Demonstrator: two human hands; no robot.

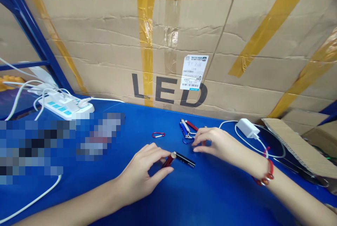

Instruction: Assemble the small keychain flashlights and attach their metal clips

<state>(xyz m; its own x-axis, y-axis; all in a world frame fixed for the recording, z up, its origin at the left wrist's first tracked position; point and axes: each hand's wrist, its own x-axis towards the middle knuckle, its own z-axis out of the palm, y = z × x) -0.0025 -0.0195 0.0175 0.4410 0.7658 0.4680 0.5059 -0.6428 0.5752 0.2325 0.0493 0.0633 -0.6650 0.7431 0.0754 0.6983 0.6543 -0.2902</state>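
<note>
My left hand (pixel 143 169) grips a short red metal tube (pixel 170 160), like a pocket flashlight, between thumb and fingers. A black tube (pixel 185 159) of similar shape lies on the blue tabletop just right of it. My right hand (pixel 212 141) is closed in a pinch by a blue carabiner (pixel 187 141); what its fingertips hold, if anything, is too small to make out. Behind those fingers lie a blue tube (pixel 183 129), a silver tube (pixel 185 126) and another red tube (pixel 191 125), partly hidden. A red carabiner (pixel 158 135) rests apart, farther left.
A large taped cardboard box (pixel 105 50) marked LED stands along the back. A white power strip (pixel 67 106) with cables sits at the left, near a blurred-out area. On the right are a white charger (pixel 247 128) with its cord and a cardboard flap (pixel 297 148).
</note>
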